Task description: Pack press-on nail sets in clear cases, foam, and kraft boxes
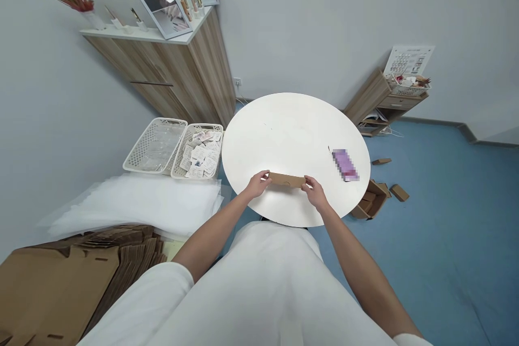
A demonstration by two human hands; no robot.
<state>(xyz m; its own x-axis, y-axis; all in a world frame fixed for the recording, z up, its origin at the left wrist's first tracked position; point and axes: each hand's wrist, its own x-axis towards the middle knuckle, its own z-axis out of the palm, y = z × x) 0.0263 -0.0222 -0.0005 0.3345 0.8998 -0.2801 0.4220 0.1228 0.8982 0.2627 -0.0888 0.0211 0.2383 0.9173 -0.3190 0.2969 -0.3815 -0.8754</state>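
Observation:
A small brown cardboard box (287,180) is held level over the near part of the round white table (279,130). My left hand (258,184) grips its left end, and my right hand (314,193) grips its right end. Both hands have their fingers closed on the box's ends. A rounded notch or tab shows at the middle of its lower edge. Whether the box touches the tabletop I cannot tell. To the right on the table lies a purple, pixelated rectangular thing (345,165).
Left of the table stand white baskets, one with clear bags (156,143), one with printed cards (200,154). White sheets (133,203) and flat cardboard blanks (57,286) lie nearer. On the floor at right sit an open carton (375,203) and small boxes (399,192).

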